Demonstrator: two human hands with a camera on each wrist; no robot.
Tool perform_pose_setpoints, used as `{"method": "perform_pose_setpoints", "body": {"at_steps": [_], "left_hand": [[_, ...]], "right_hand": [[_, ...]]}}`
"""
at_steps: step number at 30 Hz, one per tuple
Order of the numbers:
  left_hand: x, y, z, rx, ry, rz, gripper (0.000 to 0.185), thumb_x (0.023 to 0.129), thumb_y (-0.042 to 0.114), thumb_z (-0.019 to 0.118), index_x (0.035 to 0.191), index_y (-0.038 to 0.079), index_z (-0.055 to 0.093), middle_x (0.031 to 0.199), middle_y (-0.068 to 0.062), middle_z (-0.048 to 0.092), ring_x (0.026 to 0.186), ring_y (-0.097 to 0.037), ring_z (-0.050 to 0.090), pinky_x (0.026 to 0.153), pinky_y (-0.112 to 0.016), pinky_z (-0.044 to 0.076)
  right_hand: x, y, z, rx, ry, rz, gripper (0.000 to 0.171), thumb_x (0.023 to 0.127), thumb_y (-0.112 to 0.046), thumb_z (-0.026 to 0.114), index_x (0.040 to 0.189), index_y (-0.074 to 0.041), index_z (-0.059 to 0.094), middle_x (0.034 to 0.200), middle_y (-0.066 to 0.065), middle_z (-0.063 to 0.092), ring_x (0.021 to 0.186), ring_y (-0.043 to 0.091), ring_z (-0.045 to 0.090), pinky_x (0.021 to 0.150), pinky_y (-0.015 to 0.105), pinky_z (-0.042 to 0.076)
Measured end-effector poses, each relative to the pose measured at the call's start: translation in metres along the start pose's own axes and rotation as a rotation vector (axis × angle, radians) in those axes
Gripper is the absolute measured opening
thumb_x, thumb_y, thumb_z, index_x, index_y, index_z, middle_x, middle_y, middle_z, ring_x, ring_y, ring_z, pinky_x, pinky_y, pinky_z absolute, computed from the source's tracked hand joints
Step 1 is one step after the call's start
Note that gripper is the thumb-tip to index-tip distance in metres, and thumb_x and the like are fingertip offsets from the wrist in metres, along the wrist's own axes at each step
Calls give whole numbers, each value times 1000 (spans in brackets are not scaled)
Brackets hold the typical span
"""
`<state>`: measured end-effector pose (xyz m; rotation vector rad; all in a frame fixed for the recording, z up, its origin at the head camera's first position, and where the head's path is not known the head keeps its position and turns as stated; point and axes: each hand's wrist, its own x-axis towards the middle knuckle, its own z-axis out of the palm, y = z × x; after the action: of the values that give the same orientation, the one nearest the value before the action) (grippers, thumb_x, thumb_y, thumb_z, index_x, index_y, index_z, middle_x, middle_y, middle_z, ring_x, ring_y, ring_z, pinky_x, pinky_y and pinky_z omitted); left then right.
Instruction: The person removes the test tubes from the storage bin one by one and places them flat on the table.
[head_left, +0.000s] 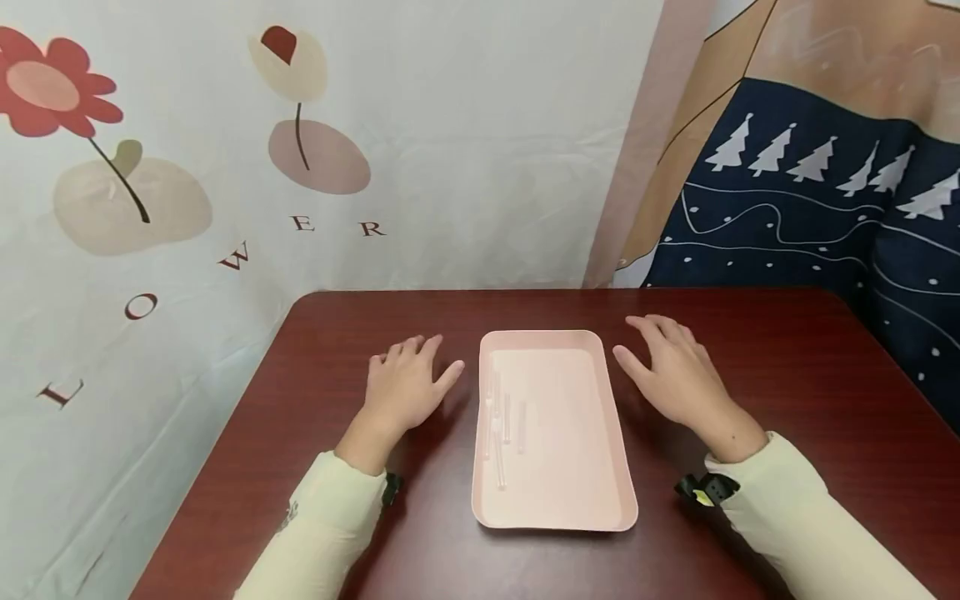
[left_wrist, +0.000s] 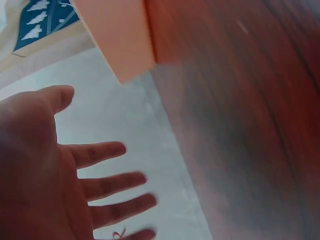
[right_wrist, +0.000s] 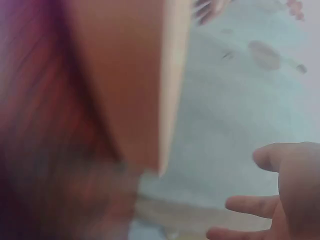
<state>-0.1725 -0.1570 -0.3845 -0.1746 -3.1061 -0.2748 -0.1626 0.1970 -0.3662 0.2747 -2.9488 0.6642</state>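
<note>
1. Two hands, both mine, rest palm-down on a dark reddish-brown wooden table (head_left: pixel 787 367); each lies beside a shallow pale pink rectangular plastic tray (head_left: pixel 600 433) that sits between them, its long sides running away from me.
2. My left hand (head_left: pixel 405 387) lies just left of the tray's far half; its fingers are spread and nearly straight, gripping nothing; the thumb points toward the tray's left rim, near it but not touching, as far as the head view shows.
3. My right hand (head_left: pixel 675 375) lies just right of the tray's far half; its fingers are loosely extended and also hold nothing; the thumb reaches toward the right rim, and I cannot tell whether it makes contact.
4. Several thin clear tubes (head_left: pixel 504 421), glass or plastic, lie inside the tray on its left half, roughly parallel to the long sides; they are faint and hard to count.
5. Cream long sleeves (head_left: pixel 795 517) cover both my forearms; a small black device is strapped under each wrist.
6. From the left wrist camera, my open palm and splayed fingers (left_wrist: pixel 100 152) show against pale cloth, with a pink tray corner above; the picture is blurred.
7. Behind the table hangs a white cloth with red flowers (head_left: pixel 52 87); to the right, a navy fabric printed with white trees (head_left: pixel 810 158).
</note>
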Motion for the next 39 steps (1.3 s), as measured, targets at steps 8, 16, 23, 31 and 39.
{"method": "perform_pose_setpoints", "body": {"at_steps": [8, 16, 23, 31, 39], "left_hand": [[-4, 18, 0, -31, 31, 46, 37, 97, 49, 52, 104, 17, 70, 82, 1, 70, 75, -25, 66, 66, -45, 51], [-2, 23, 8, -81, -108, 87, 44, 100, 51, 45, 71, 19, 52, 57, 4, 45, 59, -19, 53, 55, -35, 37], [2, 21, 16, -117, -247, 128, 47, 101, 52, 40, 71, 18, 51, 61, 2, 43, 62, -18, 51, 59, -34, 37], [3, 24, 19, -149, -300, 163, 39, 102, 48, 42, 86, 19, 61, 70, -1, 58, 77, -20, 60, 71, -40, 46], [2, 23, 23, -228, -313, 204, 38, 103, 39, 43, 106, 13, 70, 103, -7, 74, 106, -27, 69, 94, -45, 52]], "right_hand": [[-8, -41, 3, 60, 26, -109, 25, 96, -28, 59, 110, -10, 69, 108, 11, 66, 99, 29, 59, 82, 48, 52], [-3, -72, 13, 127, -23, -167, 10, 93, -22, 64, 86, -16, 69, 77, -3, 63, 68, 13, 56, 63, 29, 46], [-1, -88, 23, 182, -63, -204, 12, 92, -21, 62, 81, -17, 65, 70, -7, 59, 61, 6, 51, 61, 26, 44], [1, -94, 34, 222, -69, -233, 13, 91, -22, 62, 79, -17, 63, 65, -9, 56, 59, 6, 49, 59, 24, 43], [2, -94, 43, 221, -126, -219, 15, 91, -22, 61, 77, -17, 62, 61, -8, 53, 56, 7, 46, 56, 24, 40]]}}
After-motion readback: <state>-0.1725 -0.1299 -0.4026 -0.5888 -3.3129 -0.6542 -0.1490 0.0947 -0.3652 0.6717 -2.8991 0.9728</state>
